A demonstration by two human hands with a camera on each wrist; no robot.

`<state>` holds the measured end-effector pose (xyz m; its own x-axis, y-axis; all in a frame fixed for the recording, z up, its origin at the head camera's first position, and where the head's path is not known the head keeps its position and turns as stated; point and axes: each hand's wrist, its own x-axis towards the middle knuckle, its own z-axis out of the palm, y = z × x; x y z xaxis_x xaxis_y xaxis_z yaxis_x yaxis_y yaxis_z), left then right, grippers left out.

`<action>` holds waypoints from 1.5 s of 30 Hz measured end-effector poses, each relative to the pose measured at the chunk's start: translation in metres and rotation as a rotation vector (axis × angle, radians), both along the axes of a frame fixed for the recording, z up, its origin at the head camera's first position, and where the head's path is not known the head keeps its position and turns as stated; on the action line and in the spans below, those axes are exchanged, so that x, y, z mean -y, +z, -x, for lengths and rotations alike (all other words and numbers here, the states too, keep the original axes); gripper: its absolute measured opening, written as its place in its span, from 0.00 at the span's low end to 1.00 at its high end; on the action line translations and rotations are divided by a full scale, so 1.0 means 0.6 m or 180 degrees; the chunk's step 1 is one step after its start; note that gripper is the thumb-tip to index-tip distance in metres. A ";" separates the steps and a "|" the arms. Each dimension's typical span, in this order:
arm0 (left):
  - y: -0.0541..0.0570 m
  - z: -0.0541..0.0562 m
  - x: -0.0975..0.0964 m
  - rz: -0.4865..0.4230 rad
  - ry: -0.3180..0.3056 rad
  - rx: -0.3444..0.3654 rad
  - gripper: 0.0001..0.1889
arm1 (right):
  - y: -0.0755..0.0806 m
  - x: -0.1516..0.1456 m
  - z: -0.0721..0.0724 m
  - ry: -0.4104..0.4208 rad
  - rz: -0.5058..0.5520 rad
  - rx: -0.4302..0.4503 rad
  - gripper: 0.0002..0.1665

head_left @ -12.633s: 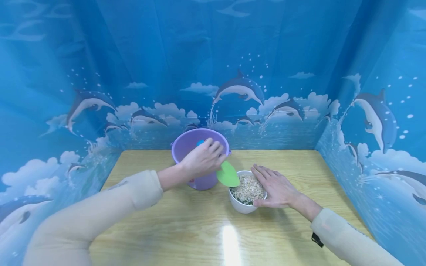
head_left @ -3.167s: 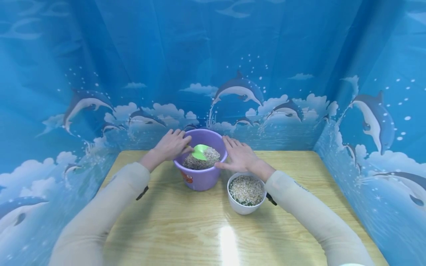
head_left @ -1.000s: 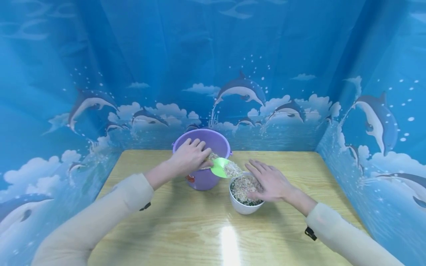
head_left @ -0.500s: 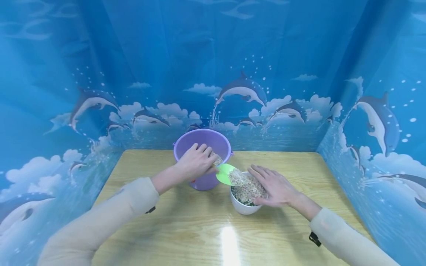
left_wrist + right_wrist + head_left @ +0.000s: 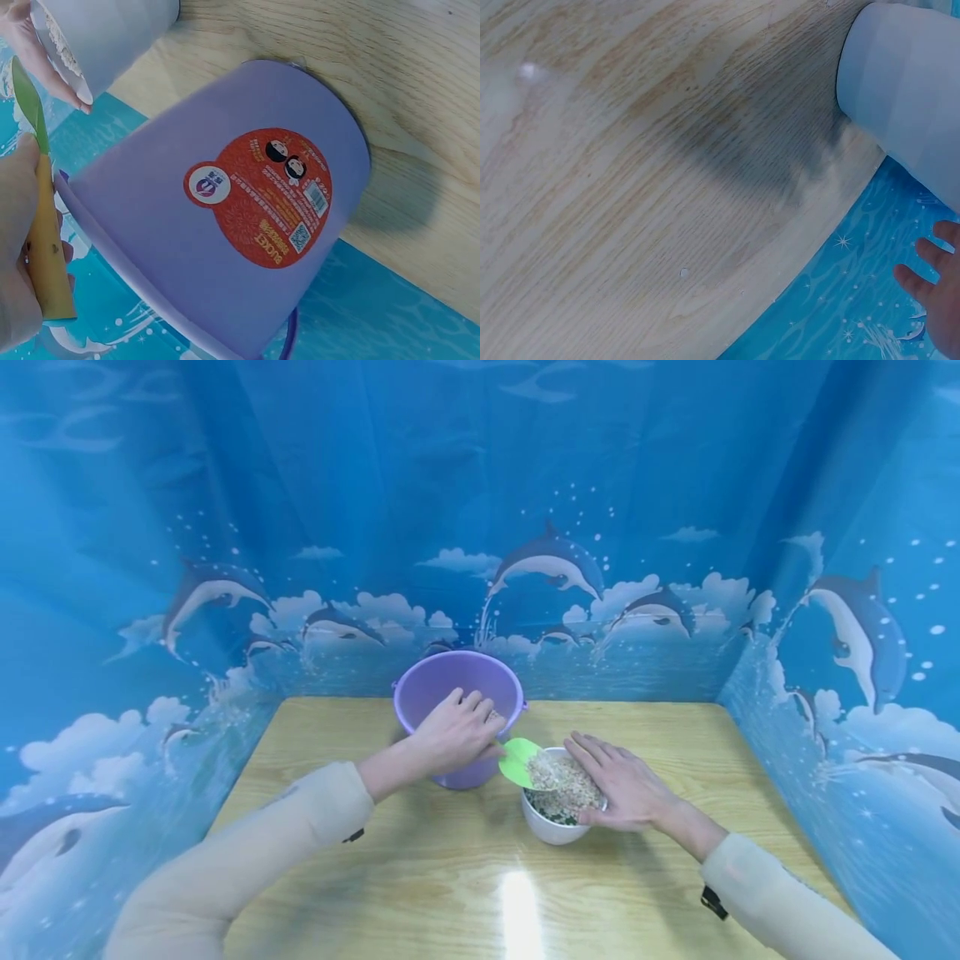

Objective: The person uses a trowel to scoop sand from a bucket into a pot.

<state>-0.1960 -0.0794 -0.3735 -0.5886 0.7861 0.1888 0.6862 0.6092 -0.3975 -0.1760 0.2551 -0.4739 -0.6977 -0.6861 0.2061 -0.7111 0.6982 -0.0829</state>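
While the purple bucket [image 5: 467, 672] stands at left, the left hand [image 5: 457, 737] has fingers curled round the yellow handle [image 5: 51, 255] of the green scoop [image 5: 516, 763], grain-loaded end over the white bowl's [image 5: 553, 832] left edge. Looks like the tipping-out step. Right hand [image 5: 628, 789], fingers extended, at bowl's right rim, gripping nothing. Next move probably calls for tilting further, grains kept inside.
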 end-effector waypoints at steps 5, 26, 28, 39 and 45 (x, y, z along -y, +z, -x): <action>0.002 -0.001 -0.008 0.0094 -0.0015 0.0001 0.26 | 0.000 0.000 0.002 -0.0009 -0.0015 -0.0021 0.72; -0.002 0.004 -0.040 0.0591 -0.0298 -0.0471 0.26 | 0.004 0.003 -0.002 -0.0081 -0.0110 0.0037 0.70; -0.002 0.006 -0.044 0.0626 -0.0339 -0.0526 0.26 | 0.003 0.002 -0.003 -0.0074 -0.0083 0.0004 0.69; -0.002 0.010 -0.050 0.0784 -0.0420 -0.0700 0.27 | -0.001 -0.002 -0.002 -0.0091 -0.0082 -0.0069 0.69; 0.003 0.011 -0.047 0.0808 -0.0381 -0.0636 0.27 | 0.003 0.001 -0.002 -0.0112 -0.0117 -0.0048 0.70</action>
<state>-0.2025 -0.0515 -0.3719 -0.4605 0.8840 0.0805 0.6400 0.3935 -0.6600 -0.1745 0.2547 -0.4723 -0.7185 -0.6686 0.1918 -0.6871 0.7251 -0.0461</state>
